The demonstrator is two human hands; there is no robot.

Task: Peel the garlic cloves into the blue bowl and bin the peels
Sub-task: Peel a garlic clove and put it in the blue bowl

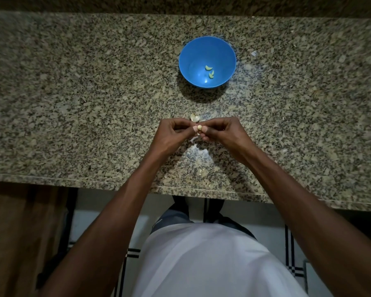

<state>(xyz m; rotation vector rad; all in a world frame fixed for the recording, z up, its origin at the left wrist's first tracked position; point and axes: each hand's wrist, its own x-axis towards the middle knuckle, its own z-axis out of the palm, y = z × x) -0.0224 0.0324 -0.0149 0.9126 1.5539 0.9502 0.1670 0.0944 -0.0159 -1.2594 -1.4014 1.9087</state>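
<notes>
The left hand (172, 130) and right hand (220, 130) met above the desk (73, 103), fingers (195, 128) pinching one garlic clove (199, 127), apparently part-peeled. Two peeled cloves (210, 71) lay in the blue bowl (193, 52). Loosening skin at the tip, then stripping downward, seemed advisable; a peel (194, 117) lay just beyond.

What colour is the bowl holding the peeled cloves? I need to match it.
Blue, plain inside and out: the bowl, seen in the head view.
</notes>
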